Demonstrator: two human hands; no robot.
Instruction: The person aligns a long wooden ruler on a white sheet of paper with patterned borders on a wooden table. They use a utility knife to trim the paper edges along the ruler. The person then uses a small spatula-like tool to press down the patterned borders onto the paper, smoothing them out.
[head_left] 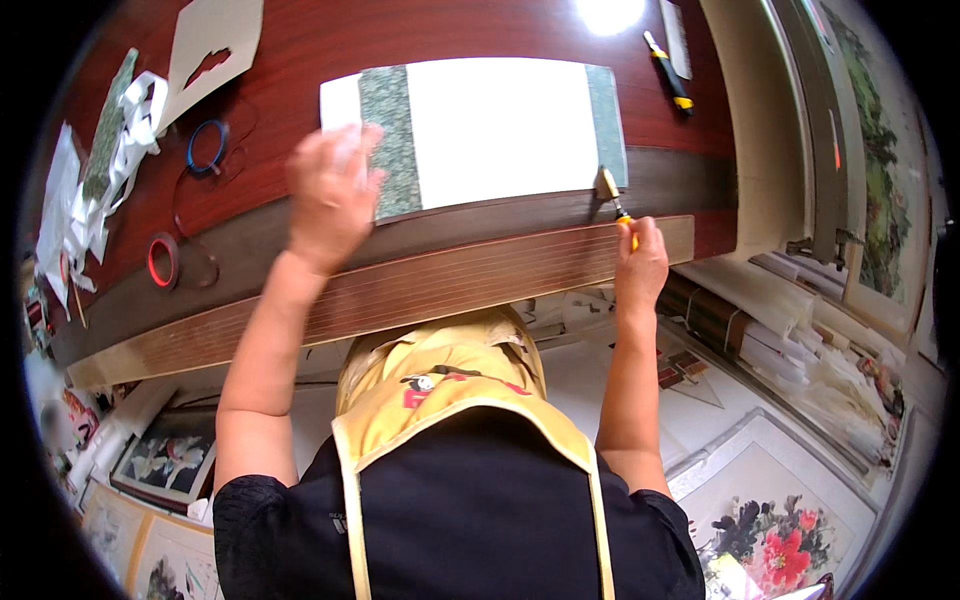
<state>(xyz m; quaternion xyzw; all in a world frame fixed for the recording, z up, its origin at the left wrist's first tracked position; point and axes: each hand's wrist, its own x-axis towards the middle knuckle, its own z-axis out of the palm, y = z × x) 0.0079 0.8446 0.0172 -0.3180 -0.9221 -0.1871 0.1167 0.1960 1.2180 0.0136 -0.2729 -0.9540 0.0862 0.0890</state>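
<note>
A white sheet (505,125) with patterned grey-green bands (390,135) lies on the red-brown table (450,30), over a dark strip along its front. My left hand (335,190) is at the sheet's left band, fingers loosely bent and apart, slightly blurred; whether the fingertips touch the paper is unclear. My right hand (642,260) grips a yellow-handled tool (625,219) whose pale flat end lies at the sheet's lower right corner. A long wooden ruler-like board (480,282) runs along the near edge.
Tape rolls (163,261), paper scraps (100,170) and a cut-out card (215,40) lie left. A yellow-and-black cutter (672,80) and metal straightedge (676,40) lie back right. Paintings (770,520) and rolled papers (820,370) surround me below and right.
</note>
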